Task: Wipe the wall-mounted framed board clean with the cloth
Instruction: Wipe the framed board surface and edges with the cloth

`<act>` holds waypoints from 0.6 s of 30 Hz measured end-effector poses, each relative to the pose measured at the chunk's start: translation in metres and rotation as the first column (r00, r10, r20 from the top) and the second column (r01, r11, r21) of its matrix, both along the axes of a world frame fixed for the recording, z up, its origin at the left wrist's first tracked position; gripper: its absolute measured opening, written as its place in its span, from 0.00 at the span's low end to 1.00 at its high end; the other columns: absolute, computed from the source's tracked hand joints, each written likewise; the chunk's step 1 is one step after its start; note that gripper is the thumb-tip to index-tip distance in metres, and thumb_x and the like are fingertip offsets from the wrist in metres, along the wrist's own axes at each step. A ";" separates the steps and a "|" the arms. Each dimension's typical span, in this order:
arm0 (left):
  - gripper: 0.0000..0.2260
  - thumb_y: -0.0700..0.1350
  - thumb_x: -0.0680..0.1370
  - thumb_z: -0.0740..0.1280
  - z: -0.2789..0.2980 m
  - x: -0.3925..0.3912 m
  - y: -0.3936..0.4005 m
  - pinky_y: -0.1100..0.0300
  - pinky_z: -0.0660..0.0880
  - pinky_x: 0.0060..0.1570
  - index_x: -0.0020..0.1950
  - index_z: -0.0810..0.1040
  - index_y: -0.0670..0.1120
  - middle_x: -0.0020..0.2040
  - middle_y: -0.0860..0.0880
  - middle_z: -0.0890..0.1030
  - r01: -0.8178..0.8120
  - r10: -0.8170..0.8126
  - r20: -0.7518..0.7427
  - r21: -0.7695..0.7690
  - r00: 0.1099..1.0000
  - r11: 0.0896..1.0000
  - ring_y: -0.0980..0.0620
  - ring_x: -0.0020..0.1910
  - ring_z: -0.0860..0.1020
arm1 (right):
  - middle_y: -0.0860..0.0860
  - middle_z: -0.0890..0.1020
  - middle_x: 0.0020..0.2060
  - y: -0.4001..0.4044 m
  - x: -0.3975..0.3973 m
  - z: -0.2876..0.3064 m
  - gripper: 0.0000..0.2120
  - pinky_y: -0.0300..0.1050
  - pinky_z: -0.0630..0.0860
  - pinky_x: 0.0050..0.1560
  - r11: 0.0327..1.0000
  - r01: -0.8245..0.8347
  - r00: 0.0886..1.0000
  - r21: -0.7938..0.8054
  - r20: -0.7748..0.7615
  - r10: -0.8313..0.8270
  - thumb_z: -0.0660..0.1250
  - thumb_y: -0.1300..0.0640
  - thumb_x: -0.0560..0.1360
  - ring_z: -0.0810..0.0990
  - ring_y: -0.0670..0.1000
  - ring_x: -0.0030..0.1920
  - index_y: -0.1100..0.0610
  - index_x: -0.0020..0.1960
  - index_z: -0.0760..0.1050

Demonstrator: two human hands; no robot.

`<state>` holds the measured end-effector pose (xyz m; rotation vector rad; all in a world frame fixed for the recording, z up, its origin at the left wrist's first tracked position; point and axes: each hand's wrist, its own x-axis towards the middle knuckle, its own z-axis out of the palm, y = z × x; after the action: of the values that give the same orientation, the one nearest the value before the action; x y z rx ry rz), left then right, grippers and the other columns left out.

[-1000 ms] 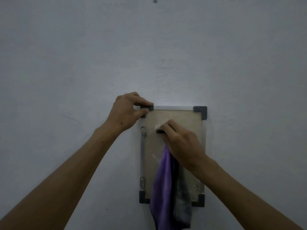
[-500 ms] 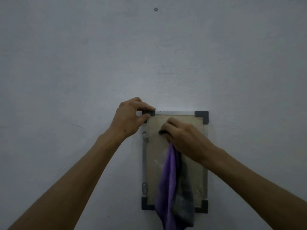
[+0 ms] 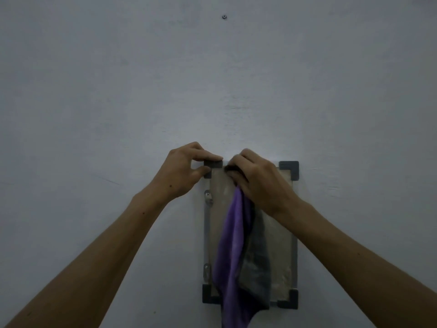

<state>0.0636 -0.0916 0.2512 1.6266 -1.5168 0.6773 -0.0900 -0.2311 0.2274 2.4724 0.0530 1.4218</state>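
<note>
The framed board (image 3: pixel 281 235) hangs upright on the wall, a beige panel in a grey frame with dark corner caps. My left hand (image 3: pixel 186 172) pinches its top-left corner cap between thumb and fingers. My right hand (image 3: pixel 257 178) presses a bunched part of the cloth (image 3: pixel 236 252) against the board's top edge, just right of the left hand. The rest of the cloth, purple on one side and grey on the other, hangs down over the board's middle past its bottom edge.
The pale painted wall (image 3: pixel 142 91) fills the view. A small screw or nut (image 3: pixel 224 17) sticks out of it high above the board. Two metal brackets (image 3: pixel 208 197) sit on the frame's left side.
My right hand has slid the cloth up the board, from below the top edge to the top rail. My left hand keeps its hold on the corner.
</note>
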 end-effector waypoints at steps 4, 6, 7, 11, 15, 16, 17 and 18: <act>0.15 0.39 0.76 0.72 0.001 0.001 0.001 0.75 0.68 0.50 0.60 0.84 0.54 0.53 0.56 0.81 0.016 -0.016 -0.009 -0.007 1.000 1.000 0.59 0.54 0.77 | 0.53 0.77 0.52 -0.002 0.001 -0.031 0.06 0.45 0.81 0.43 0.999 -0.009 0.989 -0.049 -0.145 0.002 0.64 0.59 0.81 0.79 0.49 0.42 0.59 0.57 0.76; 0.14 0.39 0.76 0.72 0.002 0.001 0.001 0.75 0.69 0.50 0.60 0.84 0.53 0.54 0.55 0.82 0.014 -0.014 -0.006 0.003 1.000 1.000 0.59 0.54 0.77 | 0.53 0.77 0.53 -0.002 -0.002 -0.041 0.08 0.45 0.81 0.43 0.992 0.025 0.958 -0.121 -0.281 -0.059 0.66 0.59 0.80 0.79 0.49 0.43 0.58 0.58 0.76; 0.14 0.40 0.76 0.72 0.003 0.001 0.001 0.75 0.69 0.51 0.60 0.84 0.52 0.54 0.55 0.82 0.014 -0.014 -0.006 0.007 1.000 1.000 0.59 0.55 0.78 | 0.53 0.77 0.53 -0.003 -0.001 -0.037 0.08 0.45 0.81 0.44 0.990 0.035 0.953 -0.138 -0.293 -0.074 0.66 0.58 0.80 0.79 0.48 0.43 0.58 0.58 0.76; 0.14 0.40 0.76 0.72 0.003 0.001 0.002 0.70 0.71 0.55 0.61 0.84 0.51 0.55 0.54 0.82 0.014 -0.014 -0.005 0.012 1.000 1.000 0.57 0.56 0.78 | 0.53 0.77 0.51 -0.001 0.007 -0.010 0.06 0.45 0.82 0.43 0.998 0.003 0.996 -0.056 -0.088 -0.008 0.65 0.60 0.80 0.79 0.49 0.42 0.59 0.56 0.76; 0.14 0.40 0.75 0.73 0.003 0.002 0.004 0.72 0.70 0.54 0.60 0.84 0.52 0.55 0.55 0.82 0.030 -0.030 -0.004 0.016 1.000 0.999 0.59 0.55 0.78 | 0.53 0.77 0.52 0.002 0.009 -0.034 0.07 0.44 0.81 0.43 0.999 -0.027 0.990 -0.026 -0.136 0.023 0.65 0.59 0.80 0.79 0.48 0.43 0.59 0.57 0.76; 0.15 0.40 0.75 0.74 0.004 0.003 0.005 0.73 0.70 0.53 0.60 0.84 0.52 0.55 0.56 0.82 0.035 -0.035 -0.004 0.028 0.999 0.999 0.60 0.55 0.78 | 0.53 0.78 0.52 0.003 0.007 -0.040 0.08 0.44 0.82 0.43 0.998 -0.017 0.978 -0.060 -0.208 0.004 0.66 0.59 0.79 0.79 0.48 0.42 0.58 0.57 0.76; 0.15 0.40 0.75 0.74 0.005 0.005 0.005 0.74 0.69 0.52 0.60 0.84 0.53 0.54 0.56 0.82 0.038 -0.038 -0.005 0.038 0.999 0.999 0.60 0.54 0.78 | 0.53 0.78 0.51 0.003 0.006 -0.041 0.08 0.44 0.82 0.42 0.994 -0.009 0.963 -0.105 -0.268 -0.020 0.67 0.59 0.78 0.79 0.48 0.42 0.58 0.57 0.76; 0.15 0.41 0.74 0.74 0.007 0.006 0.006 0.75 0.69 0.51 0.60 0.84 0.53 0.54 0.57 0.82 0.040 -0.039 -0.005 0.047 0.999 0.998 0.61 0.54 0.78 | 0.53 0.78 0.51 0.003 0.006 -0.035 0.09 0.44 0.82 0.42 0.990 -0.004 0.956 -0.143 -0.291 -0.038 0.68 0.59 0.78 0.79 0.48 0.42 0.58 0.57 0.76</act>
<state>0.0694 -0.0858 0.2577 1.6276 -1.5686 0.6207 -0.0838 -0.2283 0.1928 2.5349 0.1872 0.9951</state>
